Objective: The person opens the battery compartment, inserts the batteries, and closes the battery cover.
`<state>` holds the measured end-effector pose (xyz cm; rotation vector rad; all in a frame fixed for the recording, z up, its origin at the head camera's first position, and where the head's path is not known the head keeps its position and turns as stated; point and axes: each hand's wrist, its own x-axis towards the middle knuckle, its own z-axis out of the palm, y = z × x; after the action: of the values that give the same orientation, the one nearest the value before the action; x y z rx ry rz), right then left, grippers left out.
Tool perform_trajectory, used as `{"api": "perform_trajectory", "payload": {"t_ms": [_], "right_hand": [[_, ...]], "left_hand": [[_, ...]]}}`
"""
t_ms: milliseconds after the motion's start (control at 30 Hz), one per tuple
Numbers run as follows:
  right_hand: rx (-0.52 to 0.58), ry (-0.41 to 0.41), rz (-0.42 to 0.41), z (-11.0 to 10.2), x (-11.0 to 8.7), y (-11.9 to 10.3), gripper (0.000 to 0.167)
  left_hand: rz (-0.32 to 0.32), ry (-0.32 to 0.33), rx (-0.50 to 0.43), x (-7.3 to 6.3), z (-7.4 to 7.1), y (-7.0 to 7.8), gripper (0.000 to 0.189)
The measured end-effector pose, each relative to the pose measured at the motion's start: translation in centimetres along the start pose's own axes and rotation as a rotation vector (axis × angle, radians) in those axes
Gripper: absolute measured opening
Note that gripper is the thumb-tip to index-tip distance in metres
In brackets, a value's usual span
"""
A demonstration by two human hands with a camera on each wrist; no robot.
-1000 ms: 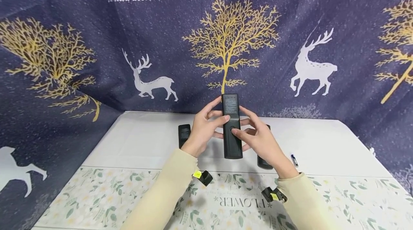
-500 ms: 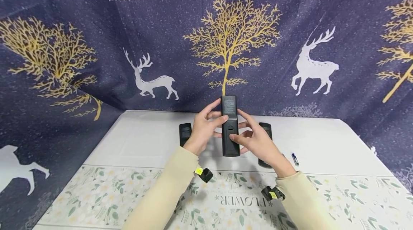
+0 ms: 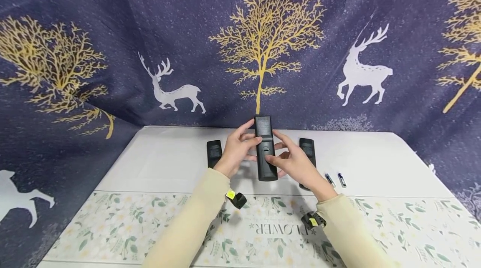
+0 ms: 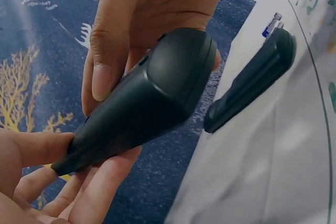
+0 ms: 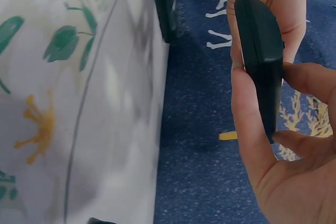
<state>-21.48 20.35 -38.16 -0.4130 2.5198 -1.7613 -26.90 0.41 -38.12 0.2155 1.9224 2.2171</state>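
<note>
A black remote control [image 3: 266,149] is held up, its back with a label and a thumb notch facing me in the head view. My left hand [image 3: 237,149] grips its left edge, thumb on the back near the middle and fingers behind. On the other side, my right hand [image 3: 294,161] holds the lower half, thumb pressing the battery cover [image 3: 268,170] just below the notch. The cover looks in place. In the left wrist view the remote's thick end [image 4: 181,72] faces the camera; the right wrist view shows the remote [image 5: 260,45] edge-on between both hands.
One black remote [image 3: 214,151] lies on the white table [image 3: 169,159] behind the left hand. Another remote [image 3: 307,149] lies partly hidden behind the right hand. Two small batteries [image 3: 342,180] lie right of it. A floral cloth [image 3: 112,226] covers the front.
My right thumb has slid down off the notch, which now shows. Both hands and the remote have sunk slightly. A second battery has come into view beside the right wrist.
</note>
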Motion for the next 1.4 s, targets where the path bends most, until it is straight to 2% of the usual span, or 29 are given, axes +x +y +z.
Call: {"api": "perform_trajectory", "payload": {"t_ms": [200, 567, 833, 1133, 1400], "right_hand": [[-0.007, -0.005, 0.062, 0.2, 0.4, 1.0, 0.085], [-0.036, -0.005, 0.15, 0.4, 0.6, 2.4, 0.083], [-0.024, -0.02, 0.159, 0.3, 1.4, 2.4, 0.081], [-0.054, -0.031, 0.199, 1.1, 0.9, 3.1, 0.08], [-0.043, -0.045, 0.211, 1.3, 1.0, 3.6, 0.083]], "left_hand": [[-0.047, 0.009, 0.013, 0.6, 0.0, -0.9, 0.067], [-0.108, -0.026, 0.015, 1.2, 0.1, -2.6, 0.067], [-0.109, -0.003, -0.011, 1.7, -0.1, -2.9, 0.066], [-0.134, 0.006, 0.012, 1.3, -0.5, -4.4, 0.064], [-0.124, 0.022, 0.026, 1.5, -0.4, -5.0, 0.064]]}}
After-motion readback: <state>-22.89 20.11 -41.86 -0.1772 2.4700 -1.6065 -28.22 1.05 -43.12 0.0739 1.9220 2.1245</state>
